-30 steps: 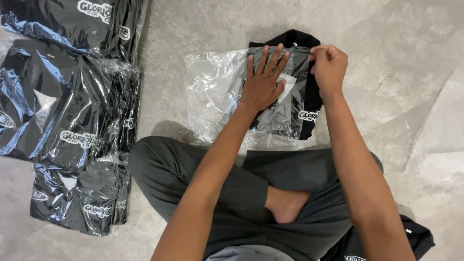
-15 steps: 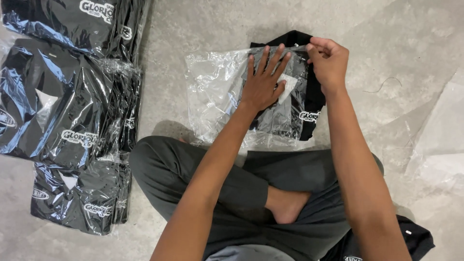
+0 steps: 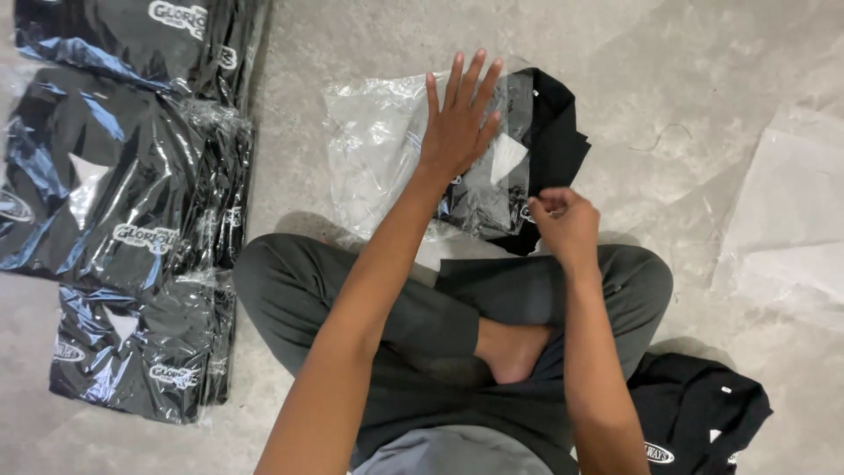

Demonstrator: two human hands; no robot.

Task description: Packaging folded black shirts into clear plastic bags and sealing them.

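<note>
Right hand (image 3: 565,227) is dropping from the bag's top corner to its lower edge at 6 o'clock, fingers now curled shut, pinching the black shirt (image 3: 552,145) hem or bag edge — can't tell which. Left hand (image 3: 461,123) is pressing flat, fingers spread, on the clear bag (image 3: 374,154); shirt is sitting mostly inside. Bagged stacks (image 3: 123,202) are lying at 9 o'clock, loose shirt (image 3: 694,413) at 5; nothing blocking.

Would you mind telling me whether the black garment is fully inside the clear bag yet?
Not fully: the black garment sticks out past the right edge of the clear bag, which the left hand presses flat.
</note>
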